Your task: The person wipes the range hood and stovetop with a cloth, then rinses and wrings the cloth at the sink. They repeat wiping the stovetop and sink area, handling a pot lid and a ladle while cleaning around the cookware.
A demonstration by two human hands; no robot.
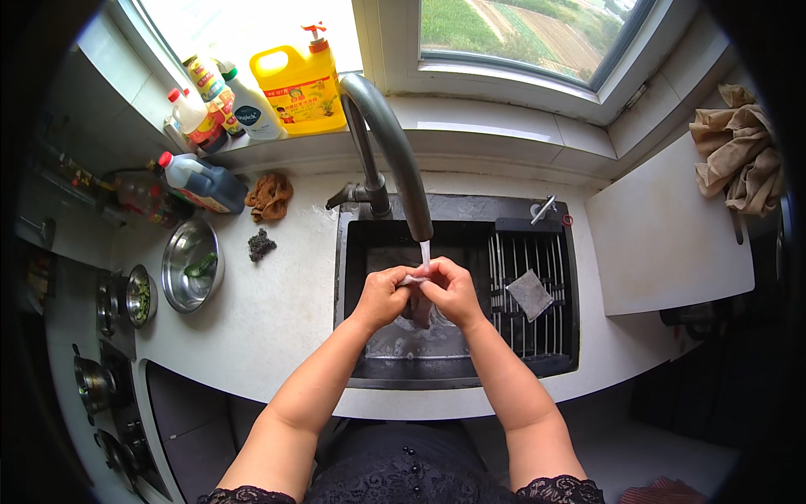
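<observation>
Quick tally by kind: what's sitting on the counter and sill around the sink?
Bottles and jugs: 6
Metal bowls: 2
Cloths and rags: 3
Scouring pad: 1
White board: 1
Total: 13

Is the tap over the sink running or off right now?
Running. A thin stream of water falls from the faucet spout onto the pale item held between the left hand and right hand.

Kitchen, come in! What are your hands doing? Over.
Left hand and right hand together gripping a pale piece of meat under the running tap, over the sink. Nothing blocking.
</observation>
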